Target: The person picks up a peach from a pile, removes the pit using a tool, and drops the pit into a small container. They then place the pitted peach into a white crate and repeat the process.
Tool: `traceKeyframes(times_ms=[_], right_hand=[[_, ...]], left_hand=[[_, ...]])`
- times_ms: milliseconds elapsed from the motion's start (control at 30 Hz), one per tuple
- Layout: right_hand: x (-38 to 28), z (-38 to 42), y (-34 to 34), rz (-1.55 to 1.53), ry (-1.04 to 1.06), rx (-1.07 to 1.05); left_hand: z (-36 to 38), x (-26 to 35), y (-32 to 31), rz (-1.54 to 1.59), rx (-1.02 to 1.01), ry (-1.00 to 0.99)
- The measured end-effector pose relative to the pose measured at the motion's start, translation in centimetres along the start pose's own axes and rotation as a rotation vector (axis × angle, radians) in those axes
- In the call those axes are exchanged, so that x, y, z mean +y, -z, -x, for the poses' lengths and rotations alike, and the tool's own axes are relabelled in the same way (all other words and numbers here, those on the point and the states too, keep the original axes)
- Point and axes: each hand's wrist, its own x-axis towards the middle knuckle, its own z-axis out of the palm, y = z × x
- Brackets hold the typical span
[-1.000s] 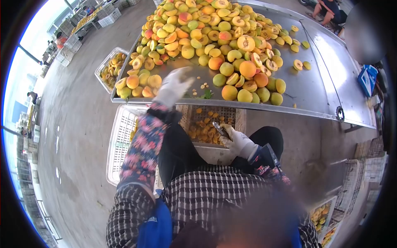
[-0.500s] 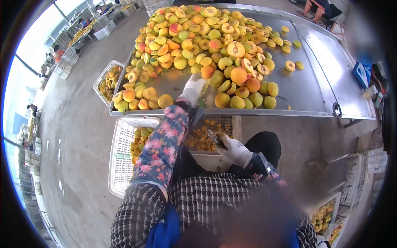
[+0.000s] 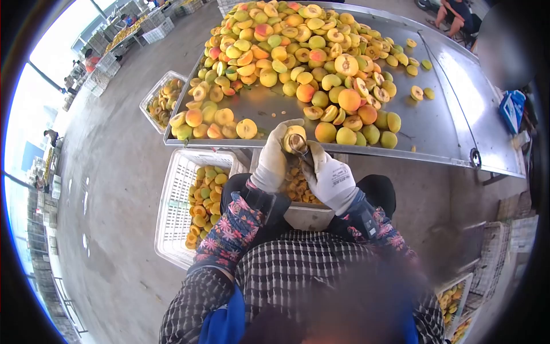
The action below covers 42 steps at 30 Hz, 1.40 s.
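Note:
My left hand (image 3: 274,157), in a whitish glove, is closed around a halved peach (image 3: 294,139) with its cut face and brown pit showing. My right hand (image 3: 334,179), gloved too, grips a metal pitting tool (image 3: 305,150) whose looped end touches the cut face. Both hands meet just in front of the near edge of the metal table (image 3: 424,156). On that table lies a big heap of whole and halved peaches (image 3: 298,43). Beneath my hands, a crate of orange peach pieces (image 3: 302,186) is partly hidden.
A white basket (image 3: 170,206) with peach halves stands at my left, another crate (image 3: 150,106) beside the table's left end. More crates (image 3: 492,258) are at the right. A seated person (image 3: 455,18) is at the far right, with other people at distant left tables.
My left hand has come back from the heap towards me and now holds a peach half. My right hand has risen with the tool to meet it. The view has shifted slightly.

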Motion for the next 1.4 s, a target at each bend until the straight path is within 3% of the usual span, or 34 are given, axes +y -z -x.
traceKeyframes(times_ms=[67,267,367,567,667,767,800,900,1033,1067,1167,1267,1367,1400], right_hand=[[0.5,0.3,-0.4,0.106,0.014,-0.047],[1.1,0.8,-1.0,0.226,0.031,-0.191],[2.1,0.6,-0.5,0.288,0.068,-0.269],[2.0,1.1,0.1,0.172,0.006,-0.362],[1.5,1.2,-0.5,-0.072,-0.059,-0.281],[1.0,1.4,-2.2,-0.281,-0.112,-0.216],[0.9,1.4,-2.5,-0.301,-0.12,-0.227],[1.0,1.6,-2.0,-0.248,-0.113,-0.319],[0.7,1.8,-0.9,-0.123,-0.113,-0.431],[0.5,1.7,-0.8,-0.113,-0.11,-0.436],[1.7,2.3,-2.7,-0.25,-0.153,-0.363],[2.9,2.4,-4.5,-0.502,-0.016,-0.239],[1.2,2.2,-4.2,-0.642,-0.231,-0.27],[1.1,2.2,-4.5,-0.539,-0.155,-0.224]], left_hand=[[0.6,-0.2,0.2,0.007,-0.033,0.021],[-0.7,-2.4,3.3,-0.51,0.012,-0.386],[0.3,-1.9,2.3,-0.428,0.013,-0.235],[0.9,0.9,1.7,-0.732,0.057,0.229],[0.2,-1.7,2.4,-0.31,0.059,-0.057],[-0.2,-3.5,2.1,-0.312,0.137,-0.471],[0.4,-3.2,0.7,-0.218,0.226,-0.431],[1.0,-1.9,0.8,-0.118,0.239,-0.176],[0.5,-0.6,3.0,-0.291,0.068,0.073],[0.0,-1.0,3.0,-0.205,0.148,0.107],[0.8,-0.2,1.6,-0.036,0.128,0.097],[0.5,-3.2,1.7,-0.138,0.164,-0.417],[0.1,-3.6,3.6,-0.449,0.098,-0.535],[0.1,-3.6,3.4,-0.44,0.149,-0.488]])
